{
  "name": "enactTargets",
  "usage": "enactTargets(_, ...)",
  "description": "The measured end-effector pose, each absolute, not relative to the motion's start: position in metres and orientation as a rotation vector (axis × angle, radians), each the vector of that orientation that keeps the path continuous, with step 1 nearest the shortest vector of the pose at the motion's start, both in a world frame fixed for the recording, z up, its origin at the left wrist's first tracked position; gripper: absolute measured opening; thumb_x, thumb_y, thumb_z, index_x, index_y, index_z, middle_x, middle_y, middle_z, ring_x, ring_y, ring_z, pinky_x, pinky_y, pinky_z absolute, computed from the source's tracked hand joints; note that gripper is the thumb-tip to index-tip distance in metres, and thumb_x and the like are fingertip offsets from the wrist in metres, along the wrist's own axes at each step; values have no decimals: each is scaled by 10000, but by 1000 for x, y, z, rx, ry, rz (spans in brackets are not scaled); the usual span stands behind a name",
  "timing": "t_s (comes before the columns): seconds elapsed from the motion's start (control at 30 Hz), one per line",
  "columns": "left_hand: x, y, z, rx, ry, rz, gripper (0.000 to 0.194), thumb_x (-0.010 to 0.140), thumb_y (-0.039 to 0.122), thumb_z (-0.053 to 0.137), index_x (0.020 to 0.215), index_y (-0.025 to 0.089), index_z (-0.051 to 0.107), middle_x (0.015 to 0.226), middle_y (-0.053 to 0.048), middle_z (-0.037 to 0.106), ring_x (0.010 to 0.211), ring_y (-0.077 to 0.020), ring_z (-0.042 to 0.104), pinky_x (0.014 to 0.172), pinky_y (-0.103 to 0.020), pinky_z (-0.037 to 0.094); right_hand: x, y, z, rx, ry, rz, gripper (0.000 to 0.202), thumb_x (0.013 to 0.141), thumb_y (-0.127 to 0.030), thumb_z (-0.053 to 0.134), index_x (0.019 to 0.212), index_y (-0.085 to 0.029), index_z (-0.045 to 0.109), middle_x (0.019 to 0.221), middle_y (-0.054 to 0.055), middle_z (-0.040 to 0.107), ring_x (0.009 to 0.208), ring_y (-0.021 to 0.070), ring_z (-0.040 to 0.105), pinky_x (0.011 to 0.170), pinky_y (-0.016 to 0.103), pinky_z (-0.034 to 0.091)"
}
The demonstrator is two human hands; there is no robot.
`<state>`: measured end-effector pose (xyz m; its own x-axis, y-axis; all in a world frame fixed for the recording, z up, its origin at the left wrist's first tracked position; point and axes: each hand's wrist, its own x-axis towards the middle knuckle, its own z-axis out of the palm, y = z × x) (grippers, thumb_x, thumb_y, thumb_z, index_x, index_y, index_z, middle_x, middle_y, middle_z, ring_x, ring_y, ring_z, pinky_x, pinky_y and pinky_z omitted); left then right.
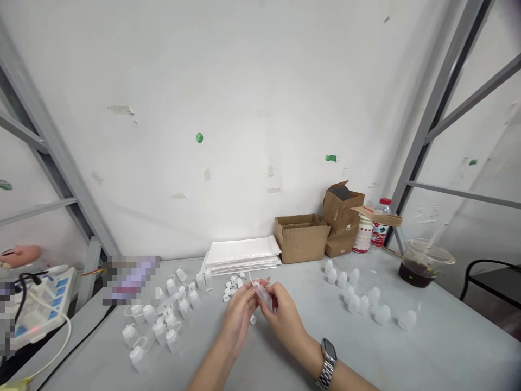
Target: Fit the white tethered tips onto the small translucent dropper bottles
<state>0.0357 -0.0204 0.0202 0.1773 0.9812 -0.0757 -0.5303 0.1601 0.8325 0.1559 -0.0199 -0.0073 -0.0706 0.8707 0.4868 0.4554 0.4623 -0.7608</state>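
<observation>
Over the middle of the grey table, my left hand (239,308) and my right hand (285,314) meet around a small translucent plastic bottle (264,296). The bottle is tilted, and my right thumb and fingers pinch its body. My left fingers close around its upper end, where a thin white strip sticks up; the fingers partly hide this end. Just behind my left hand lies a pile of small white caps (233,283). One loose white cap (253,320) lies below the hands. Several small bottles with white looped caps (159,328) stand to the left. Several small translucent pieces (364,304) stand to the right.
White flat packages (240,255) lie stacked by the wall, beside an open cardboard box (303,239) and a taller carton (342,217). At the right stands a plastic cup with dark liquid (419,271). A power strip (49,309) and black cable (77,345) are at the left.
</observation>
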Motion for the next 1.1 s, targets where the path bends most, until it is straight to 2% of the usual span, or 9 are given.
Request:
enactTargets(0.13, 38, -22, 24, 713, 734, 1233, 283, 646, 314, 648, 877, 152, 673, 1089, -120, 652, 1133, -277, 511, 982, -387, 360, 157, -20, -8, -1148, -1796, 316, 60, 834, -210, 456, 791, -197, 496, 708, 12, 534, 617, 140, 486, 556, 243, 396)
enactTargets(0.37, 39, -21, 24, 667, 790, 1220, 277, 636, 312, 662, 874, 172, 687, 1097, -106, 651, 1155, -268, 490, 997, -374, 340, 158, -16, -12, -1134, -2006, -318, 187, 801, -62, 367, 788, -193, 499, 670, 40, 550, 616, 187, 504, 523, 276, 371)
enactTargets(0.5, 38, -19, 19, 642, 787, 1197, 255, 664, 287, 637, 891, 180, 683, 1105, -92, 649, 1156, -250, 489, 994, -357, 340, 156, -19, -11, -1126, -2041, -414, 202, 790, -43, 363, 780, -190, 501, 654, 42, 554, 610, 188, 507, 509, 276, 367)
enactTargets(0.67, 38, -20, 17, 660, 746, 1189, 235, 667, 294, 621, 855, 169, 687, 1113, -92, 644, 1169, -256, 472, 985, -354, 342, 157, -23, -11, -1135, -1973, -263, 149, 833, -126, 381, 794, -185, 511, 661, 44, 556, 597, 176, 510, 516, 269, 375)
enactTargets(0.8, 39, -22, 15, 660, 728, 1186, 290, 685, 334, 586, 902, 165, 679, 1128, -94, 634, 1182, -259, 458, 985, -364, 331, 157, -26, -9, -1191, -1856, 65, 137, 849, -225, 432, 736, -201, 506, 631, 21, 538, 559, 149, 490, 510, 250, 369)
enactTargets(0.93, 41, -23, 14, 657, 768, 1159, 350, 692, 363, 560, 975, 180, 656, 1146, -86, 624, 1187, -256, 451, 973, -371, 332, 155, -28, -6, -1213, -1710, 367, 169, 834, -302, 477, 697, -208, 500, 603, -4, 544, 527, 124, 466, 506, 235, 361)
enactTargets(1.1, 40, -24, 14, 618, 774, 1151, 326, 694, 338, 554, 962, 178, 650, 1124, -85, 631, 1167, -253, 465, 930, -352, 360, 153, -27, -2, -1182, -1529, 748, 212, 774, -387, 553, 688, -195, 523, 604, -20, 561, 525, 113, 466, 501, 225, 364)
